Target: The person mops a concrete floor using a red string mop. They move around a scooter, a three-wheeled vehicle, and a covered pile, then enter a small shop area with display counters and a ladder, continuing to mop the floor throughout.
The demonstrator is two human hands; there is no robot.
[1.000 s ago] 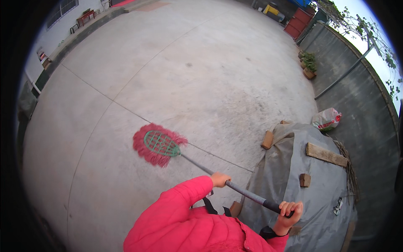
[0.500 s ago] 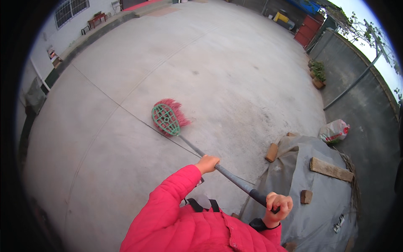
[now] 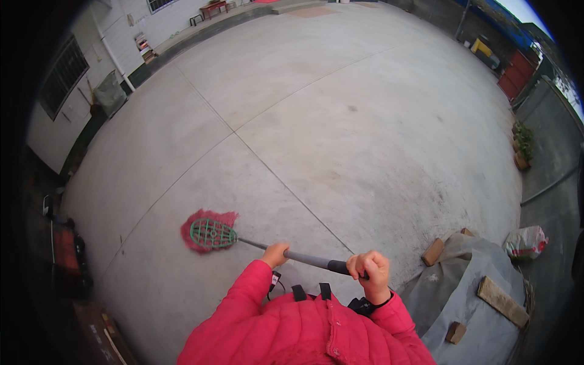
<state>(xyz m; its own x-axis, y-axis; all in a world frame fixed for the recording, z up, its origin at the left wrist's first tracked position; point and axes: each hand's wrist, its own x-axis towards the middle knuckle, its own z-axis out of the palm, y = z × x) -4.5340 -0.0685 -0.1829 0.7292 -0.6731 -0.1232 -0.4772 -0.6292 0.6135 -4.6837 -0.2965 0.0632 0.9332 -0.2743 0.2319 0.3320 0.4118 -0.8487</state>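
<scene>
Both of my hands grip the long grey handle of a mop. My left hand is closed around the shaft partway down. At the black upper end, my right hand wraps round the grip. The mop's head lies on the concrete to the left of my hands; it has an oval green plastic grid with red strands spreading out from under it. My sleeves are bright pink and quilted.
At right, a grey sheet covers a pile weighed down with a wooden board and bricks. A white bag stands by the wall, near potted plants. Dark and red items sit at the left edge.
The mop's head has swung toward me and to the left across the concrete, its handle now lying flatter across the view. The view has turned left. Both hands keep their hold.
</scene>
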